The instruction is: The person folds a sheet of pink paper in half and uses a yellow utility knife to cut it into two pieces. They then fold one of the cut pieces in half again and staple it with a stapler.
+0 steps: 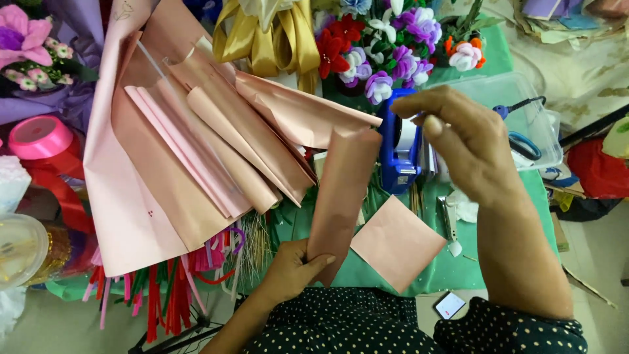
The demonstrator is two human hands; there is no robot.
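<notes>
The left hand (293, 267) pinches the lower end of a folded pink paper strip (341, 196), thumb across its front, holding it upright over the green table (393, 275). The right hand (458, 141) reaches forward with fingers curled loosely at the blue tape dispenser (398, 154); whether they grip any tape is hard to make out. Just right of the strip lies a pink paper square (398, 242), one corner overhanging the table's near edge. A fan of pink wrapping sheets (196, 157) crowds the left, leaving only a narrow bare patch between the hands. Artificial flowers (386, 52) stand behind, cut off at the top; a clear plastic box (531, 124) sits partly hidden by the right wrist.
</notes>
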